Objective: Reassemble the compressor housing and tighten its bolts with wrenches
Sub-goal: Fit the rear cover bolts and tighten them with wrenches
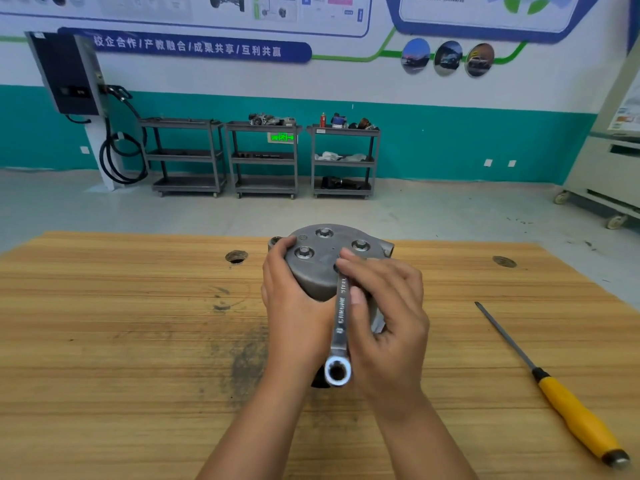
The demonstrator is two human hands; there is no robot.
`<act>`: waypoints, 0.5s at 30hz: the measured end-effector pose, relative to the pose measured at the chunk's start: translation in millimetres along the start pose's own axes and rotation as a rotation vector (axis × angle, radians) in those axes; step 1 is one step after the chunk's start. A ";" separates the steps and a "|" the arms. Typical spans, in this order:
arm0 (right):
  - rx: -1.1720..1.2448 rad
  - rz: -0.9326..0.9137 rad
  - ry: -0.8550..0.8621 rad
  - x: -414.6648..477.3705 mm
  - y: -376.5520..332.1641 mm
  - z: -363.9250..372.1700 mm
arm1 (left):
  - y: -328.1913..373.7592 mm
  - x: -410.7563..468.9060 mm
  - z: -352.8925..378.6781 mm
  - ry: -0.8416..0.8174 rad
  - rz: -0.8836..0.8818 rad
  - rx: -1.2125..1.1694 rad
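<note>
Much of the compressor housing (pixel 325 271) is hidden: both hands cover its lower body and where it meets the desk (pixel 121 341), and only its round grey end face and upper flank show, at the middle of the desk toward the far edge. Three bolts (pixel 324 232) sit plainly on that face, at about 12, 2 and 9 o'clock. The spot at about 5 o'clock is covered by the far end of the wrench (pixel 341 317) and a fingertip, so whether the wrench head is seated on a bolt there cannot be told. A dark shape just under the wrench's near ring end is too hidden to identify, and the stamped lettering on the shank is hard to read. The left hand (pixel 294 306) grips the housing from its 9 o'clock side, palm against the flank and thumb tip up on the rim of the face. The right hand (pixel 388 317) holds the wrench, thumb pressed on the shank, index finger stretched along to its far end, the other fingers curled behind. The wrench runs from the face down toward 6 o'clock, ring end nearest the viewer. A yellow-handled screwdriver (pixel 554 382) lies on the desk at about 4 o'clock from the housing, well apart from it.
</note>
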State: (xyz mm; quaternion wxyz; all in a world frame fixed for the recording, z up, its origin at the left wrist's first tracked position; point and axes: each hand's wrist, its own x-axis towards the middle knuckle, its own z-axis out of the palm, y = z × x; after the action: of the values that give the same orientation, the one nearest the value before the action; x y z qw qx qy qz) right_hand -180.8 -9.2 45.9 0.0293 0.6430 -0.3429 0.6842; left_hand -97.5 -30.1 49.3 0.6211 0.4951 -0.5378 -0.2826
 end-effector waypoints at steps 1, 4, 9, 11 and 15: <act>0.013 -0.006 -0.030 3.7 0.4 -2.2 | 0.1 0.4 1.0 0.008 -0.003 0.006; 0.054 -0.001 -0.141 15.4 -1.4 -4.5 | 1.7 1.1 3.2 0.035 -0.035 -0.059; -0.105 0.166 -0.260 40.4 -12.0 6.7 | 0.8 1.9 2.7 -0.045 -0.004 0.005; -0.224 0.192 -0.326 51.9 -13.8 12.3 | 1.4 1.3 2.6 -0.027 0.019 0.033; -0.351 0.369 -0.440 75.5 -8.6 22.5 | 2.7 -2.7 1.0 -0.013 -0.009 0.059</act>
State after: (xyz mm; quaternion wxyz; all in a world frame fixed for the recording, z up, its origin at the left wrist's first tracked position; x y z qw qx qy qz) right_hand -170.2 -44.4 116.2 -0.0595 0.6875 -0.5644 0.4530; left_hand -99.6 -27.1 50.7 0.6013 0.5138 -0.5478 -0.2727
